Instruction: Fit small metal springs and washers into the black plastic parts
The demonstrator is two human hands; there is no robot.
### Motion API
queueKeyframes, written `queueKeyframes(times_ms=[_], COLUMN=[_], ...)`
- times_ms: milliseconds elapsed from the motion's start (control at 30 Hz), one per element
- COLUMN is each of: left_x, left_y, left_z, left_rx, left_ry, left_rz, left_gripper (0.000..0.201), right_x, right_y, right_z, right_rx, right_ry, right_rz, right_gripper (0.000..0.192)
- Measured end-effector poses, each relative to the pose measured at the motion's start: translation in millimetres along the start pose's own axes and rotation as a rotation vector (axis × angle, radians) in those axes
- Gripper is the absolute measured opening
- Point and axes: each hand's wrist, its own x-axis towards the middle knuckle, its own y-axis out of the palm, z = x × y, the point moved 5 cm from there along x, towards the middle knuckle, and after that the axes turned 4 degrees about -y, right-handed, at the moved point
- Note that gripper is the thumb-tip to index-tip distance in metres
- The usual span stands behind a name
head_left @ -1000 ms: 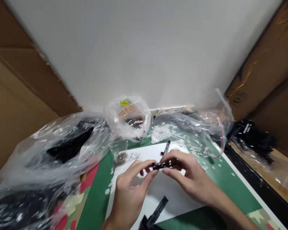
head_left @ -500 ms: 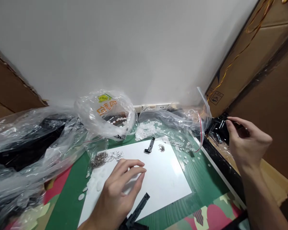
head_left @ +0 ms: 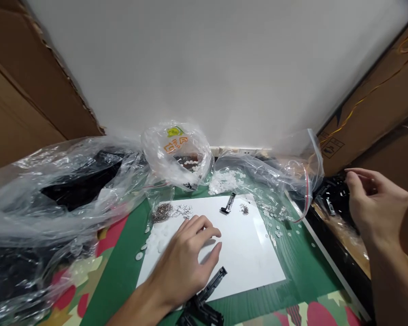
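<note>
My left hand (head_left: 193,256) hovers over the white sheet (head_left: 248,249) with nothing in it, thumb and fingers apart. Just below it, several black plastic parts (head_left: 204,308) lie at the near edge of the sheet. Another black plastic part (head_left: 228,203) rests on the far side, left of a small pile of metal bits (head_left: 245,209). My right hand (head_left: 377,203) is at the far right, beside black pieces in clear plastic (head_left: 331,199). Its thumb and index finger are pinched together; what is between them is hidden.
White discs (head_left: 158,240) and springy-looking metal pieces (head_left: 163,212) cover the sheet's left side. Behind are an open plastic bag (head_left: 177,154), a zip bag (head_left: 279,176) and loose white discs (head_left: 224,181). Plastic-wrapped black material (head_left: 81,185) sits left; cardboard (head_left: 387,108) stands right.
The view has swung left, so the table appears shifted right. My right hand stays pinched by the black pieces. My left hand stays over the sheet, its fingers slightly more spread.
</note>
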Motion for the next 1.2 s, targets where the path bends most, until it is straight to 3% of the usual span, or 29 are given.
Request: queueKeyframes(times_ms=[33, 67, 133, 267, 367, 433, 533, 767, 833, 900, 1000, 1100, 1200], left_x=[0, 0, 0, 0, 1, 2, 3, 2, -1, -5, -11, -15, -16], left_y=[-0.7, -1.1, -0.9, 0.9, -1.0, -3.6, -7.5, -10.8, -9.4, -7.1, 0.1, 4.3, 3.2], left_z=[1, 1, 1, 1, 5, 9, 14, 8, 6, 2, -4, -8, -10], left_rx=[-0.006, -0.007, 0.005, 0.04, 0.032, 0.009, -0.025, -0.104, -0.12, -0.123, -0.182, -0.224, -0.226], left_ry=[-0.014, -0.026, -0.041, -0.042, -0.071, -0.111, -0.153, -0.11, -0.098, -0.076, -0.013, 0.057, 0.106], left_rz=[0.005, 0.008, 0.014, 0.011, -0.023, -0.057, -0.106, -0.159, -0.17, -0.188, -0.172, -0.191, -0.202], left_gripper=[0.012, 0.011, 0.013, 0.021, 0.022, 0.021, 0.018, 0.036, 0.043, 0.05, 0.06, 0.069, 0.06], right_x=[-9, -19, -40, -94, -115, -119, -120, -126, -126, -129, -137, -134, -112], right_y=[-6, -6, 7, 61, 95, 110, 122, 116, 111, 106, 100, 97, 92], right_z=[16, 34, 70, 130, 150, 159, 170, 175, 173, 172, 173, 172, 159], right_rx=[0.079, 0.16, 0.282, 0.382, 0.303, 0.291, 0.31, 0.357, 0.51, 0.78, 1.085, 1.158, 1.039], right_ry=[-0.06, -0.135, -0.299, -0.556, -0.614, -0.627, -0.64, -0.596, -0.488, -0.303, -0.089, -0.055, -0.108], right_rz=[-0.077, -0.071, 0.136, 0.795, 0.987, 1.047, 1.075, 1.088, 1.167, 1.336, 1.54, 1.556, 1.476], right_gripper=[0.031, 0.026, 0.015, 0.014, 0.025, 0.025, 0.01, 0.015, 0.009, 0.004, 0.012, 0.024, 0.029])
